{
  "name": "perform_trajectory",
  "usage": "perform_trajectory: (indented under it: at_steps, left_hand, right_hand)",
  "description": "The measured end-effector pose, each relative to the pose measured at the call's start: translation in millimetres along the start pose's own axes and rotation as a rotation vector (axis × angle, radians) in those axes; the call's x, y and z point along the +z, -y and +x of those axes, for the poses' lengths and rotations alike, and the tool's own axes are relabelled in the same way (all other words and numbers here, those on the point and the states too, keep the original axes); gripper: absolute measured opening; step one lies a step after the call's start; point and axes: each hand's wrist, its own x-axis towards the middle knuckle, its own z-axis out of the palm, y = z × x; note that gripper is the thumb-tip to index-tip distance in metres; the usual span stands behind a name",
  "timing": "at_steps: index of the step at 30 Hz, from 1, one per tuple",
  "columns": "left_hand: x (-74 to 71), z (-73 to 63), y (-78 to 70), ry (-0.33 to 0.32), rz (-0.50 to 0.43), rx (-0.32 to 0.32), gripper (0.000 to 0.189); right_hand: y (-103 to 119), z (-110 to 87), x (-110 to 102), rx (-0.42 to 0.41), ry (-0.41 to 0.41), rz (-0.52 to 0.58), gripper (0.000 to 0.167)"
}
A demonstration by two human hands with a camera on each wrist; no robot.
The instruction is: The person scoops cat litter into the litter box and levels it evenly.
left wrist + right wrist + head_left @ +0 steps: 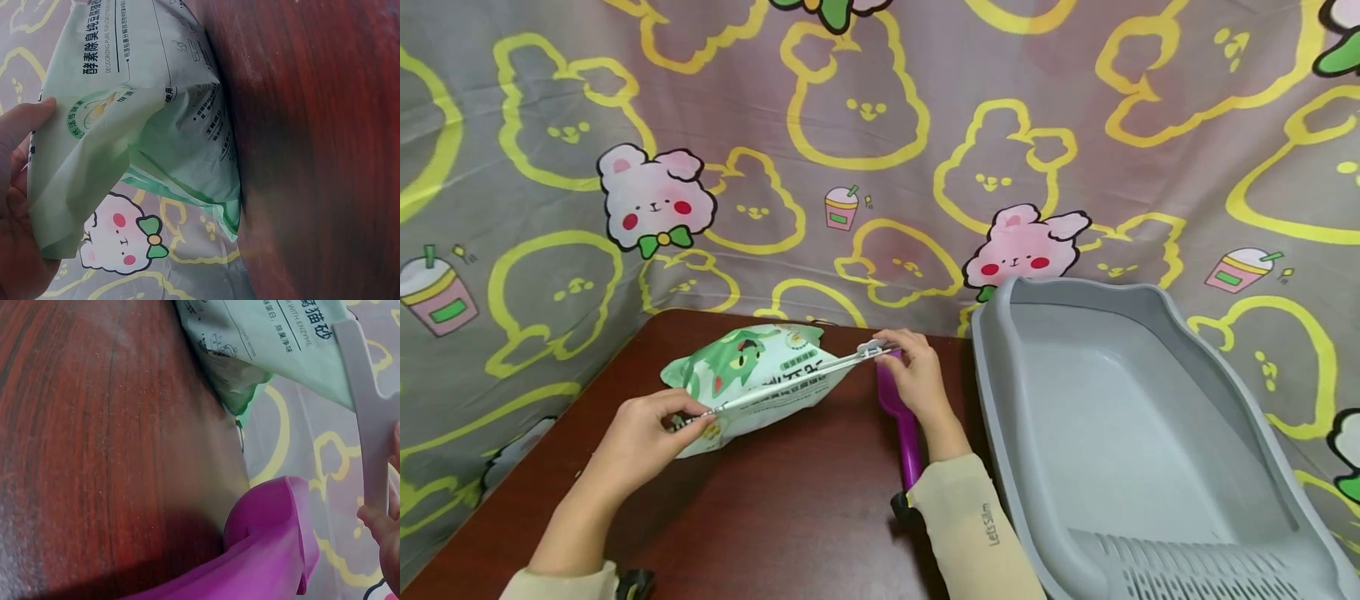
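A pale green bag of cat litter (760,375) with a green cat printed on it leans on the table, its top edge pulled into a straight line. My left hand (651,433) pinches the near left corner of that edge, thumb on the printed side in the left wrist view. At the edge's other end my right hand (917,375) holds a light grey sealing clip (365,412) between thumb and fingers. The clip lies against the bag's edge in the right wrist view. Beneath the right hand and wrist is a purple scoop (908,442), partly hidden by them.
A large grey litter box (1120,400) with a slotted near end stands to the right, close beside the right forearm. The dark red-brown wooden table (790,517) ends at a patterned cloth (880,167) hanging behind and at the left.
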Motion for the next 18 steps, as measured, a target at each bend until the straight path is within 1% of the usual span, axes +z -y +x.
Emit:
perform_trajectory:
  at_steps: [6,11,15,18]
  left_hand:
    - [-0.1,-2.0,1.1,-0.003,-0.013,0.000,0.019]
    - [-0.4,-1.2,1.2,-0.004,-0.020,0.005,0.019]
    - [0.1,-0.6,1.8,0.001,-0.019,-0.001,0.018]
    - [-0.3,-0.5,2.5,-0.001,-0.010,-0.013,0.018]
  right_hand:
    - [-4,-2.0,-5,0.032,-0.042,0.011,0.027]
    - [-5,-2.3,-12,0.056,-0.065,-0.001,0.027]
    - [-4,-2.2,-17,0.081,-0.104,-0.025,0.028]
    - [-1,-2.6,-18,0.095,-0.115,-0.049,0.029]
